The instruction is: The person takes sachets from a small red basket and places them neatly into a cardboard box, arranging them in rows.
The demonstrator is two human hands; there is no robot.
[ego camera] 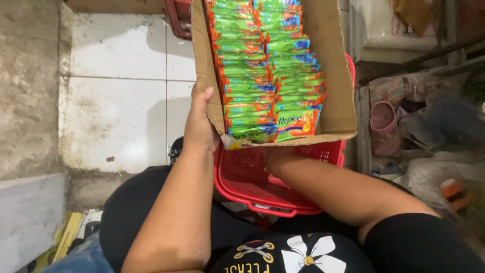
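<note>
Presently, item one: cardboard box (337,108), open-topped, held over my lap toward twelve o'clock from my chest. My left hand (199,124) is clasped on its left wall at about nine o'clock of the box, thumb over the rim, palm flat against the outside. My right hand (273,154) goes under the box's near edge at six o'clock; the fingers are hidden beneath the cardboard, so I cannot tell how they are set, though the hand seems to bear the box from below.

Item two: sachets (268,76), green and orange foil, packed upright in two rows that run from the near wall toward twelve o'clock and fill the left and middle of the box. A bare strip of cardboard floor shows at three o'clock inside.

Item three: red plastic basket (262,187), mesh-walled, directly beneath the box and resting on my lap.

Item four: white tiled floor (118,91), stained, at ten o'clock.

Item five: pink slotted sandal (384,129) among plastic bags (434,172), at three o'clock, well apart from the box.
</note>
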